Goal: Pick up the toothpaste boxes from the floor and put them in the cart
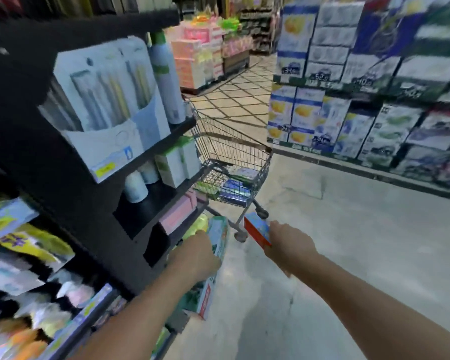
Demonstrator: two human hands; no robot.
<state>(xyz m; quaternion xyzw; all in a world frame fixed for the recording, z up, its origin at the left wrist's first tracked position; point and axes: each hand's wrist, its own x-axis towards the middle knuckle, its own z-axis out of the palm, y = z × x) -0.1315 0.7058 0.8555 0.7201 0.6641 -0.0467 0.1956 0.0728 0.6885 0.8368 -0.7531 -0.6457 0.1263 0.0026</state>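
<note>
My left hand (196,257) grips a long green and white toothpaste box (218,237), held up beside the shelf end. In my right hand (289,245) is a red and blue toothpaste box (256,229), its far end pointing toward the cart. The wire shopping cart (231,152) stands ahead of both hands on the grey floor. Blue and green boxes (235,189) lie in its basket. Both arms reach forward, a short way short of the cart.
A dark shelf unit (89,157) with toothbrush packs and bottles stands close on the left, touching the cart's side. Stacked tissue packs (374,100) line the right side of the aisle. Grey floor (348,242) lies between them.
</note>
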